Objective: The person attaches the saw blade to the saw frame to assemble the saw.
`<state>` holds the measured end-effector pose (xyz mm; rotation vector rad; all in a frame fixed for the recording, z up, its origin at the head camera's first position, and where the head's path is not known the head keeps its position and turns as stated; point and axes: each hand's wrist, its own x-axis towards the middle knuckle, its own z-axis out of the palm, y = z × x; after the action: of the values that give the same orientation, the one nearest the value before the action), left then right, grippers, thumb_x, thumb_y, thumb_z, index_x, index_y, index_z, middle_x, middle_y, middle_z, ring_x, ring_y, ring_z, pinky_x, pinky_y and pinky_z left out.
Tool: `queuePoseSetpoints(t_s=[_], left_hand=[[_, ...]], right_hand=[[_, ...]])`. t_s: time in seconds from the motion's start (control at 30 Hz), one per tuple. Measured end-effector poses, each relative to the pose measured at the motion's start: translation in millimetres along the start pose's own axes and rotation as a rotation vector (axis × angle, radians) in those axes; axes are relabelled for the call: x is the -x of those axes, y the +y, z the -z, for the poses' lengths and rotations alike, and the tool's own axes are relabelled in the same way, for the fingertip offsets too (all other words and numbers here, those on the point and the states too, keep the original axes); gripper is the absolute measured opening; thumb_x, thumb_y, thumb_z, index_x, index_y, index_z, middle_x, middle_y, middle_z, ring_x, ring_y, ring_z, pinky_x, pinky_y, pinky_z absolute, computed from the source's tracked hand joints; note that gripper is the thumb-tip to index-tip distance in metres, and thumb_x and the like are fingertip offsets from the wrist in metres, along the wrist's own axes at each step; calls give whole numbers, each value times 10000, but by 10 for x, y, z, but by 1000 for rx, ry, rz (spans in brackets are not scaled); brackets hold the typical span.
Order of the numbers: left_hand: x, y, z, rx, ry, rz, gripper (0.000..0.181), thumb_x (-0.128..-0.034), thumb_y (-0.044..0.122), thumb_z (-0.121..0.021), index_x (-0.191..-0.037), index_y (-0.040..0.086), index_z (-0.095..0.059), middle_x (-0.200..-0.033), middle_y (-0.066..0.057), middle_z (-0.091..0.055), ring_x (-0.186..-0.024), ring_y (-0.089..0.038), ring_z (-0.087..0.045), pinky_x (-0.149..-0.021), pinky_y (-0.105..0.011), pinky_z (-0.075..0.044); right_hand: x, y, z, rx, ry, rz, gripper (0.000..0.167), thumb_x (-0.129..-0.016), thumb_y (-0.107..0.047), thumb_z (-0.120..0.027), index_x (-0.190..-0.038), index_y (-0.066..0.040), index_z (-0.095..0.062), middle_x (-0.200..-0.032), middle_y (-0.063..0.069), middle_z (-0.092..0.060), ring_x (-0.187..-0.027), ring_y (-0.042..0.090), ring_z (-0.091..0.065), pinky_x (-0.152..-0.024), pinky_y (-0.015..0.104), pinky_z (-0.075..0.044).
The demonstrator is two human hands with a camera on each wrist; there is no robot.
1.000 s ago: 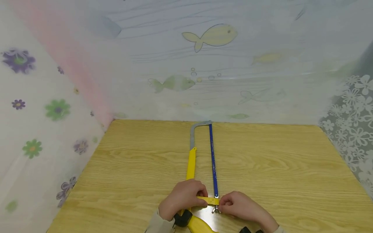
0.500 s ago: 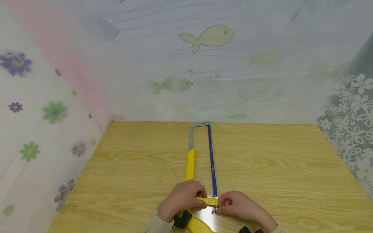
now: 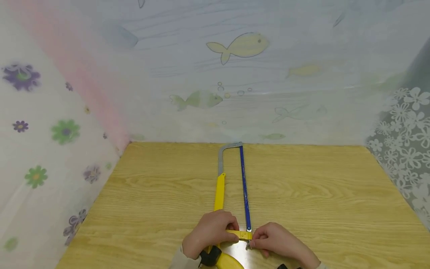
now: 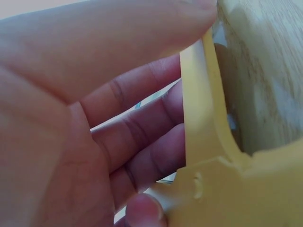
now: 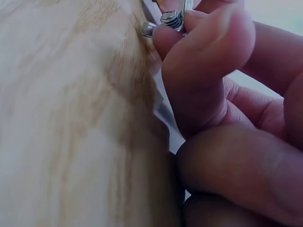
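A hacksaw with a yellow and grey frame [image 3: 219,192] lies on the wood-grain table, its far end near the wall. Its blue blade [image 3: 245,186] runs along the right side. My left hand [image 3: 211,229] grips the yellow crosspiece [image 4: 201,109] at the near end, thumb and fingers on either side of it. At that corner my right hand [image 3: 280,241] pinches a small metal wing nut [image 3: 248,246] between thumb and fingertips. In the right wrist view the threaded bolt end [image 5: 171,20] shows beside the fingers. The yellow handle [image 3: 230,262] is partly cut off below.
The table [image 3: 319,186] extends on both sides of the saw. A wall covering [image 3: 248,112] with fish drawings stands behind it, and a flowered sheet [image 3: 50,157] hangs at the left. Black objects [image 3: 283,266] show at the bottom edge, mostly cut off.
My right fingers have shifted on the wing nut, and its wings have turned. My left hand keeps its grip on the frame. The head view has tilted slightly.
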<state>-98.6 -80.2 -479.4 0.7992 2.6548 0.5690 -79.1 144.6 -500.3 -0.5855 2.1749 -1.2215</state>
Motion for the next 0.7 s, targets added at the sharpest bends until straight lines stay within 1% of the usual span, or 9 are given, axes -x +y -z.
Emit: queuePoseSetpoints(t_s=[0.13,0.27,0.47,0.6,0.7], left_hand=[[-9,-4,2,-1,8,-9,134,-705,426,-711,-750,345,-614,-707,218,-466,-636,17,-417,-555,-183,-354],[-15,-14,-7,18,5,-11,134,-704,420,-714,-747,339,-616,-700,220,-463,-630,17,-413,-550,-188,-351],[-13,-28,-27,35,-2,-10,139,-701,420,-716,-743,332,-617,-692,220,-455,-627,16,-405,-551,-193,-346],[-15,-23,-25,19,11,-13,139,-700,425,-715,-746,340,-615,-696,220,-458,-634,18,-409,-552,-189,-348],[-12,-21,-28,9,20,-15,139,-699,426,-716,-748,346,-612,-700,221,-462,-640,20,-414,-555,-184,-352]], right_hand=[[-9,-10,1,23,8,4,299,-832,-419,-572,-668,-175,-630,-438,-85,-452,-401,31,-397,-450,200,-325],[-9,-26,-18,43,18,1,315,-842,-440,-549,-668,-192,-633,-432,-100,-448,-385,29,-384,-427,207,-314],[7,-56,-47,93,42,-26,339,-830,-478,-543,-641,-206,-614,-422,-114,-430,-374,29,-359,-412,214,-301],[10,-63,-30,80,31,-19,336,-833,-462,-550,-642,-192,-610,-424,-110,-423,-375,27,-355,-409,214,-291],[9,-51,-16,50,10,-6,324,-843,-434,-550,-654,-179,-614,-429,-108,-422,-377,23,-353,-408,211,-286]])
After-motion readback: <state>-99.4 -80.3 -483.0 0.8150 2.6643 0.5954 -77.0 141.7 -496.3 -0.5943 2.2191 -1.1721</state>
